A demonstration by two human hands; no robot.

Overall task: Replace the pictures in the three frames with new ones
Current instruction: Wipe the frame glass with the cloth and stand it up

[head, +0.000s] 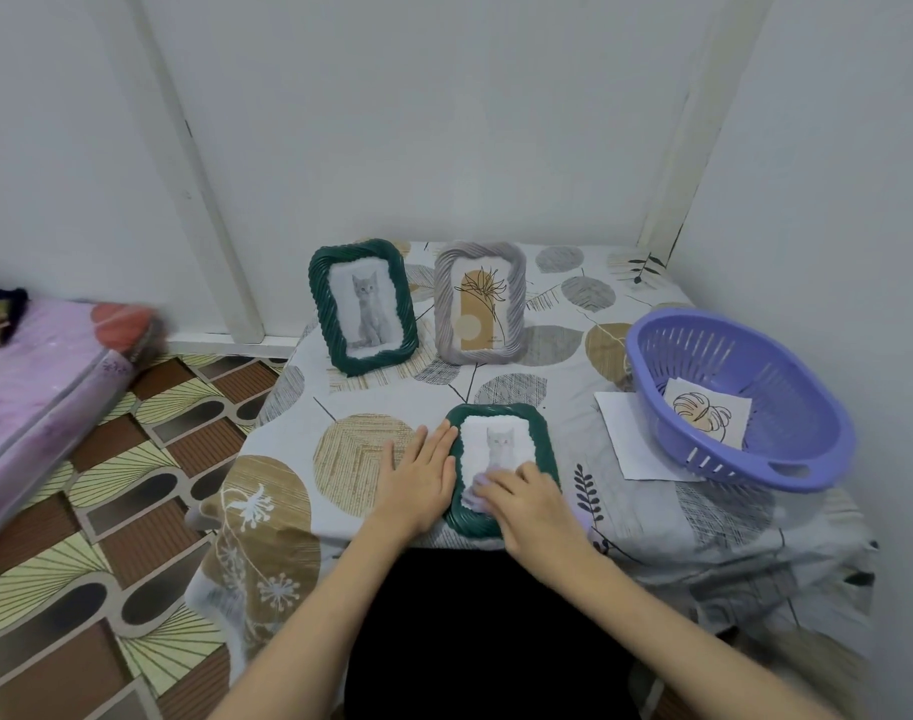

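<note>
Flat green frame [501, 470] (cat picture), left hand [418, 480] flat beside, right hand [532, 504] spread on it

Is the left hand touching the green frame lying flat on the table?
Touching. The head view shows the left hand flat on the table, its fingertips against the left edge of the flat green frame, no gap visible.

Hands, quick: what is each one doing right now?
Left hand: open, flat beside the lying green frame.
Right hand: fingers on a lilac cloth on that frame; grip cannot be told.
</note>
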